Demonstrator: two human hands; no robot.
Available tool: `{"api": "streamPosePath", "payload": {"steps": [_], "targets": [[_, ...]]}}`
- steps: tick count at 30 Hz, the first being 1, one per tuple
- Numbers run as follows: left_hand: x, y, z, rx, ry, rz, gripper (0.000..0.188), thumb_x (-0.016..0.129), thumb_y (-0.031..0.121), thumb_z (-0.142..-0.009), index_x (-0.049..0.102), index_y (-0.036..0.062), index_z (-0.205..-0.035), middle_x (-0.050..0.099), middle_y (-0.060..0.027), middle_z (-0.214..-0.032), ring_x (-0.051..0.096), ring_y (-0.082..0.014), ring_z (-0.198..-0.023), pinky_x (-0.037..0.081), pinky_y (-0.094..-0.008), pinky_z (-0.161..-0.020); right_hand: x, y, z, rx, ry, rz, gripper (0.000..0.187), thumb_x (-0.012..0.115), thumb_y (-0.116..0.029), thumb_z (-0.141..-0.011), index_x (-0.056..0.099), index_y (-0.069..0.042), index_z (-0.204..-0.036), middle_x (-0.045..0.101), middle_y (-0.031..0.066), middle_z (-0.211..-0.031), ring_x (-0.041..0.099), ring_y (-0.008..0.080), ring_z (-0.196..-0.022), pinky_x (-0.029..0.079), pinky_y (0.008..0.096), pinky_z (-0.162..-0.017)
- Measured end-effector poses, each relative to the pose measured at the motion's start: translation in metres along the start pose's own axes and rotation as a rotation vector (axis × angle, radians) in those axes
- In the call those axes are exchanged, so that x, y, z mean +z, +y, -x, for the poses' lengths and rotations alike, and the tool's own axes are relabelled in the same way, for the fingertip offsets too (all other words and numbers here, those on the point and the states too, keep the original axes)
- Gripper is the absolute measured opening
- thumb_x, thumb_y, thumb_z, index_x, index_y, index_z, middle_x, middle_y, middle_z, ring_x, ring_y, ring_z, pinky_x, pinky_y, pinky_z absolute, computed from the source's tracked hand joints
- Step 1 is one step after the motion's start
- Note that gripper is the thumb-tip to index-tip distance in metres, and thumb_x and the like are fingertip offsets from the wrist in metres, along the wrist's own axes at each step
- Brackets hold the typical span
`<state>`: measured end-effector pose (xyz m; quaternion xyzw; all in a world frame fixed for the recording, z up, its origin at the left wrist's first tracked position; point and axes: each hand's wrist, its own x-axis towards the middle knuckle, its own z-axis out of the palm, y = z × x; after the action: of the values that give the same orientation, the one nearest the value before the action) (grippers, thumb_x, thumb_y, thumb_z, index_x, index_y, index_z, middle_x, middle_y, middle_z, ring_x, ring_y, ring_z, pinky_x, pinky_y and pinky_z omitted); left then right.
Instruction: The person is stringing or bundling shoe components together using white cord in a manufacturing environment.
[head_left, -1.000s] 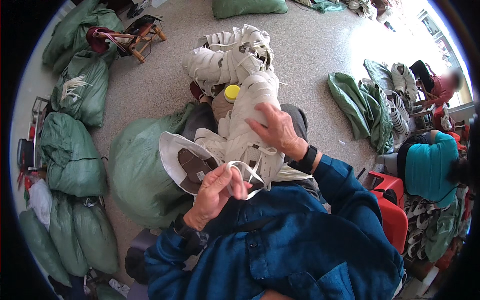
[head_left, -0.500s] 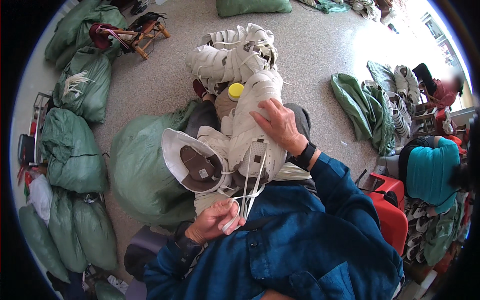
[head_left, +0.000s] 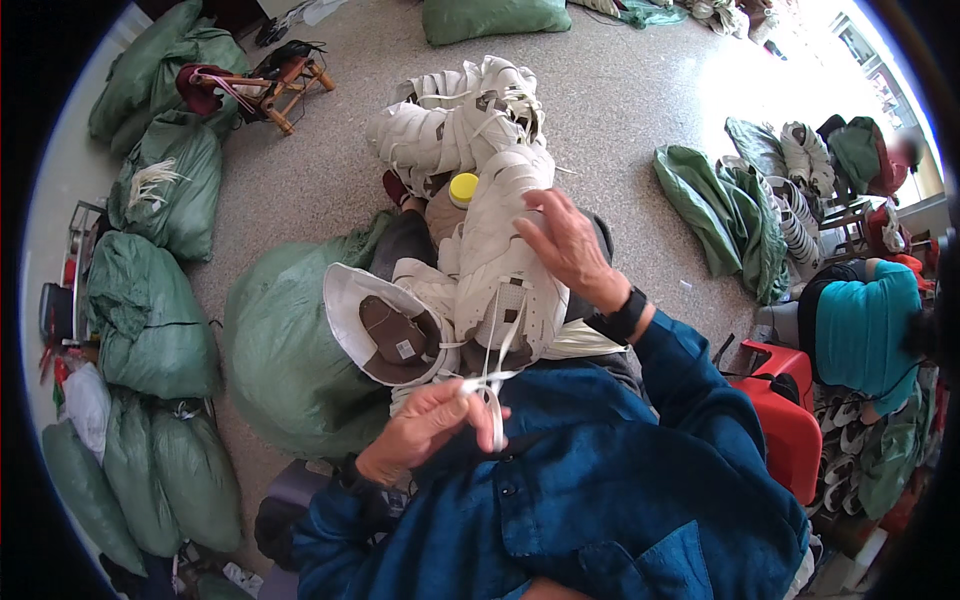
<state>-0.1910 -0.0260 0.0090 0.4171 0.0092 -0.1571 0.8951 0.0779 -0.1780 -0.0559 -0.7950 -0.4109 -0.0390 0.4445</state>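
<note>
Across my lap lies a long row of white shoe uppers (head_left: 505,215), nested one into another, with grey-brown patches at the near end. White laces (head_left: 497,415) run from that near end to my left hand (head_left: 432,422), which is closed on them with a loop hanging from the fingers. My right hand (head_left: 575,255) is beside the row, fingers stretched and apart, holding nothing; whether its fingertips touch the uppers is unclear. Left of the row, a white upper (head_left: 345,318) shows its open top and brown inside. More nested uppers (head_left: 440,135) lie beyond.
A yellow-lidded container (head_left: 463,188) stands between the uppers. By my left leg bulges a green sack (head_left: 290,340), with more green sacks (head_left: 150,310) farther left. A bamboo stool (head_left: 290,85) is at the far left. At right are a red chair (head_left: 785,430) and a person in teal (head_left: 865,325).
My right hand has lifted off the uppers and its fingers have spread. My left hand has moved slightly, and the laces now form a loop at its fingers.
</note>
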Motion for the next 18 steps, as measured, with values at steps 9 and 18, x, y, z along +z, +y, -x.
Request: {"api": "streamPosePath", "payload": {"steps": [9,18], "targets": [[0.042,0.070,-0.029,0.559,0.165,-0.574,0.033,0.045,0.029,-0.110,0.062,0.0027,-0.099,0.074,-0.0230,-0.089,0.071,-0.0396,-0.101,0.040,-0.0591,-0.111,-0.019,-0.033,0.085,-0.198,-0.096,-0.006,0.067,0.076,-0.019,-0.085,0.048,0.003,-0.142,0.050,0.0250,-0.143,0.047,0.0442,-0.135,0.039,0.0497,-0.115],[0.041,0.065,-0.092,0.434,0.181,-0.099,0.036,0.036,0.027,-0.114,0.058,0.0001,-0.105,0.068,-0.0140,-0.082,0.070,-0.0265,-0.083,0.056,-0.0464,-0.087,0.045,-0.004,0.054,-0.201,-0.161,0.130,0.061,0.060,-0.009,-0.084,0.046,0.006,-0.141,0.046,0.0224,-0.146,0.042,0.0444,-0.138,0.033,0.0497,-0.119]]}}
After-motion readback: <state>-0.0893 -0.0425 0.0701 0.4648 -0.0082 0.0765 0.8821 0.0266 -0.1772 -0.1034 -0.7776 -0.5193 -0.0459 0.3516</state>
